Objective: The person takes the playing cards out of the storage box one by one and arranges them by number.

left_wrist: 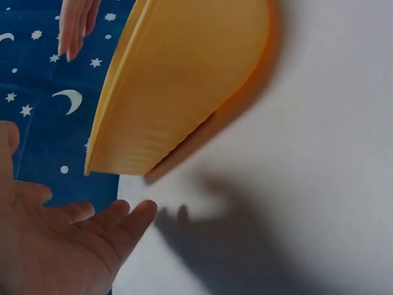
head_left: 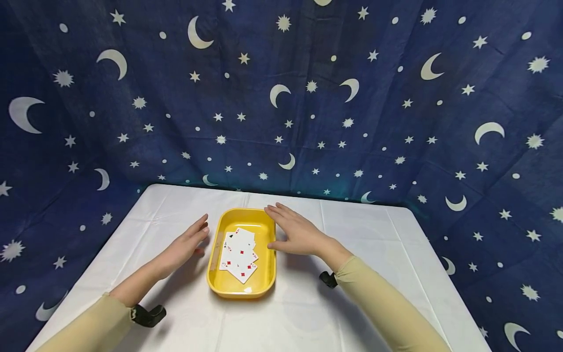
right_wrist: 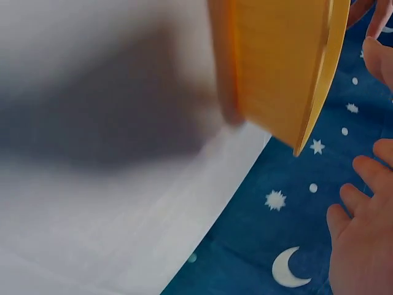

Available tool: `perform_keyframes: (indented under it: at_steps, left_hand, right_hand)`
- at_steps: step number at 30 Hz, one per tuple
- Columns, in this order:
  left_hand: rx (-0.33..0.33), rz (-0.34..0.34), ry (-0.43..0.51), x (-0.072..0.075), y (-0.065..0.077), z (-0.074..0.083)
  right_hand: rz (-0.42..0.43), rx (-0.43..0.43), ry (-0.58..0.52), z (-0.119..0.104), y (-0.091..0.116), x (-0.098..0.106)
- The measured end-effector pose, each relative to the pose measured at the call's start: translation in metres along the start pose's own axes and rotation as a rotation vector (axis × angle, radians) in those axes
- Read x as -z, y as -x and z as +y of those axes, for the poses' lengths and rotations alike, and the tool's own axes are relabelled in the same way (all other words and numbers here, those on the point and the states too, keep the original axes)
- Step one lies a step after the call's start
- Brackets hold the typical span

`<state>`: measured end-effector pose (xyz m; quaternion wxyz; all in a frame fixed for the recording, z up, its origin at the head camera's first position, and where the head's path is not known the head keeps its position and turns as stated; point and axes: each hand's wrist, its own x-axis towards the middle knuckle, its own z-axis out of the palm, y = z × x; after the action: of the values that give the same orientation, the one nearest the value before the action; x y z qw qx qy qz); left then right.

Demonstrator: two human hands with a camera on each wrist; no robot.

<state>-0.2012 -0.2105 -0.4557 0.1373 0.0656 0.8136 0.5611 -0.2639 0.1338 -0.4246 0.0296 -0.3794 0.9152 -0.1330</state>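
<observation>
A yellow tray [head_left: 266,274] with rounded corners stands on the white table, and several playing cards [head_left: 239,254] lie overlapping in it, mostly face up with red and black marks. My left hand [head_left: 182,247] hovers left of the tray, fingers extended, apart from its wall. On the other side my right hand [head_left: 301,234] is held with straight fingers close by the tray's right rim; whether it touches the rim I cannot tell. Both wrist views show the tray's outer wall [left_wrist: 184,92] beside a hand with nothing in it. The cards are hidden in those views.
White cloth covers the table [head_left: 352,303], whose far edge meets a dark blue curtain [head_left: 308,122] with moons and stars. A black strap end [head_left: 149,315] sticks out at the left wrist, and another black piece [head_left: 327,279] at the right wrist.
</observation>
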Motion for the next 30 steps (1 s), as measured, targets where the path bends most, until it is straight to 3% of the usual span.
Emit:
perform_keyframes:
  at_steps: [10,19,30]
  left_hand:
    - [0.068,-0.01,0.033,-0.014,-0.002,-0.006]
    - [0.075,-0.021,0.066,-0.02,-0.004,-0.015]
    - [0.068,-0.033,0.124,-0.022,-0.006,-0.02]
  right_hand:
    - [-0.134,0.061,0.079,-0.019,-0.026,-0.01]
    - [-0.252,0.036,0.087,-0.029,-0.045,-0.017]
    - [-0.329,0.052,0.125,-0.034,-0.061,-0.028]
